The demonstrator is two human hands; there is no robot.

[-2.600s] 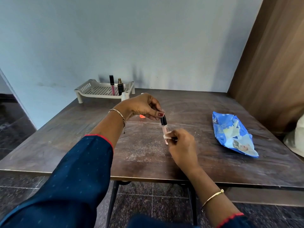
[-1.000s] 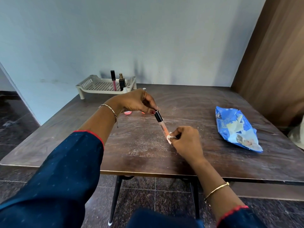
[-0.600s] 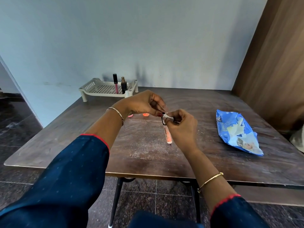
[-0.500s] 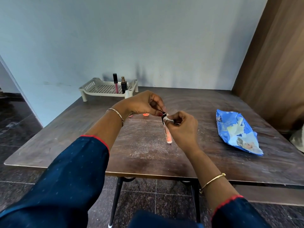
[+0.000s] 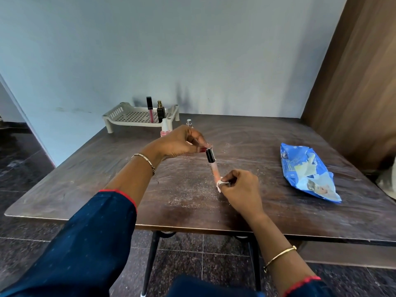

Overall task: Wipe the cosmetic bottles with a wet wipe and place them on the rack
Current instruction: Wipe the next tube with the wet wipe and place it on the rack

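Peach tube (image 5: 215,170), black cap (image 5: 210,155); blue wipe pack (image 5: 304,174); cream rack (image 5: 137,116).

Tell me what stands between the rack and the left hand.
A pink bottle and a silver-capped bottle, seen in the head view.

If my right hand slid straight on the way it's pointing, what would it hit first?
Likely the black cap. The right hand pinches a wet wipe round the lower end of the tube and points up along it toward the left hand, which holds that cap.
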